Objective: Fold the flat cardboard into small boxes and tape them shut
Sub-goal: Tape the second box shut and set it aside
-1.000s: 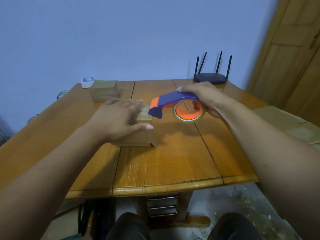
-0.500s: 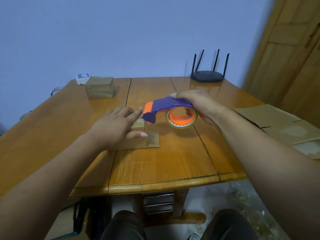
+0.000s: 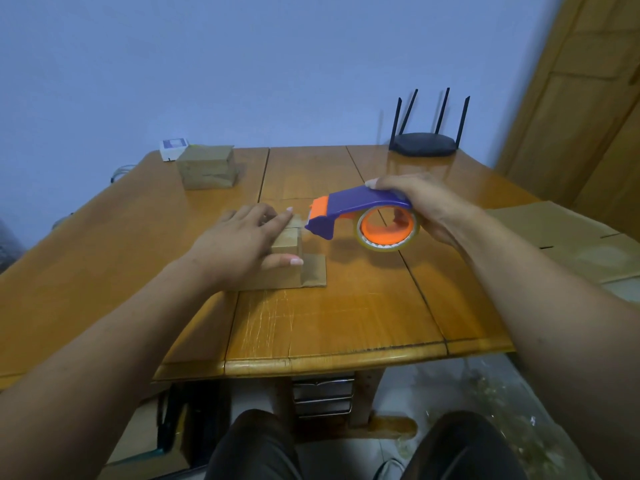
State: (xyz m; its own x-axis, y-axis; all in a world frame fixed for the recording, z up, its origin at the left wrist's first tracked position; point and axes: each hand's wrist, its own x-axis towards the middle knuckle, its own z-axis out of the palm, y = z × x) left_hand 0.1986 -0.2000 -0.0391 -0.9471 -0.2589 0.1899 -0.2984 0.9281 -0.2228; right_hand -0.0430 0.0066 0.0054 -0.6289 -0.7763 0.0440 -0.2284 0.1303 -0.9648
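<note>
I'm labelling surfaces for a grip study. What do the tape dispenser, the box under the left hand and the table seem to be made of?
Tape dispenser: likely moulded plastic, purple and orange, smooth with a sheen. Box: matte brown cardboard, creased at its folds. Table: seemingly varnished wood; grain, plank seams and glossy reflections show.

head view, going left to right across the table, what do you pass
small white box → closed cardboard box → left hand → tape dispenser → right hand → flat cardboard sheets
</note>
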